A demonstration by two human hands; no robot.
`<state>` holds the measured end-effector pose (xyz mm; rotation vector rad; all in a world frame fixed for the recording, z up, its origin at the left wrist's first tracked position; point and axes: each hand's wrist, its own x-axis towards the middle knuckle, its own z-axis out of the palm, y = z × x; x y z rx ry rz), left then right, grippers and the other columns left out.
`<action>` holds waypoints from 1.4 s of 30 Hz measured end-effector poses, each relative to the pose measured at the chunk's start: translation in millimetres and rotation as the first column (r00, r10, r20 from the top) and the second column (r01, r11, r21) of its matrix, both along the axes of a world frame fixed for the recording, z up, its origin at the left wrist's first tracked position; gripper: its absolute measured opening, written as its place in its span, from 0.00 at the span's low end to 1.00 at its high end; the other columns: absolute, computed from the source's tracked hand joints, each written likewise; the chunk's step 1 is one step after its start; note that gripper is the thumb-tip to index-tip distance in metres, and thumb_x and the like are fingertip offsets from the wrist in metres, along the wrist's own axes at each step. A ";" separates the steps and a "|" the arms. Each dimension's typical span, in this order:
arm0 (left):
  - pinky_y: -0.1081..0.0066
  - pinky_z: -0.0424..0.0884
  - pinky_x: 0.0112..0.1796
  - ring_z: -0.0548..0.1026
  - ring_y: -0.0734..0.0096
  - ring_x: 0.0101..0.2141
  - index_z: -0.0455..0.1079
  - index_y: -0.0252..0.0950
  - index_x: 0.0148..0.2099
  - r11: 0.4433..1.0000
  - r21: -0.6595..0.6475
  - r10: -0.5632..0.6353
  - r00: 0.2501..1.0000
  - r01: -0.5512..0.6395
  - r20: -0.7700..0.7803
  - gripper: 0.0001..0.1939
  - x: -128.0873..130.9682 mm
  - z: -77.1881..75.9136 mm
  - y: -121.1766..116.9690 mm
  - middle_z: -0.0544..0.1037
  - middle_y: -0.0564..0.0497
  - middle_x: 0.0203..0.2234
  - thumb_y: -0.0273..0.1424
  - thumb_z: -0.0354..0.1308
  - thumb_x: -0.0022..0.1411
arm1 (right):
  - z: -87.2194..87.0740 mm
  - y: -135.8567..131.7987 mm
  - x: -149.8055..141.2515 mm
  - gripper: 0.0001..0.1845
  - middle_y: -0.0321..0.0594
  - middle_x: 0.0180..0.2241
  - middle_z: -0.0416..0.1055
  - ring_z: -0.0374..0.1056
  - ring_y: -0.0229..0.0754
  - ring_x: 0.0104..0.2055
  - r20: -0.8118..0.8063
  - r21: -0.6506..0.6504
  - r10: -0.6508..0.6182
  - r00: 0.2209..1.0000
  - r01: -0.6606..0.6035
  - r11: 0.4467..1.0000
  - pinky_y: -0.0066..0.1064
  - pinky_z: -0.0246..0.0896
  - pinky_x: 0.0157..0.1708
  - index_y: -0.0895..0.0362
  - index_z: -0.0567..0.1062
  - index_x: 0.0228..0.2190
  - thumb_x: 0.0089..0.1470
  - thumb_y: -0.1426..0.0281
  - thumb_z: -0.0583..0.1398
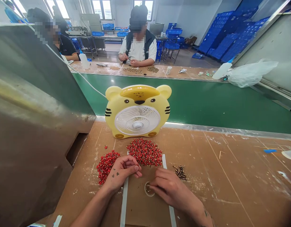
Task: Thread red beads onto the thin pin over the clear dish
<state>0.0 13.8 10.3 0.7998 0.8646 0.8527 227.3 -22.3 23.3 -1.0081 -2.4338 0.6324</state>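
Left hand [123,171]: fingers curled, thumb near index; held piece, if any, cannot be told. Right hand [172,186]: fingers bunched, tips at right rim of small round dish [145,191]; grip cannot be told. Dish, pale-rimmed, sits on smooth brown board [146,211]. Glossy red pieces [145,152] heap at board's far edge, also beyond left edge; dark metallic bits [180,172] beyond right.

Two red piles [145,152], one fan [137,115], one bag [249,74]
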 end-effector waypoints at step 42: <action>0.75 0.66 0.28 0.76 0.71 0.25 0.81 0.34 0.32 0.989 0.074 -0.099 0.941 0.130 -0.323 0.05 3.8 -2.6 -9.1 0.82 0.50 0.24 0.29 0.68 0.50 | 13.8 8.8 0.7 0.11 0.39 0.25 0.72 0.68 0.41 0.28 -0.342 -0.127 -0.283 0.896 0.255 0.959 0.31 0.62 0.29 0.56 0.76 0.29 0.62 0.69 0.58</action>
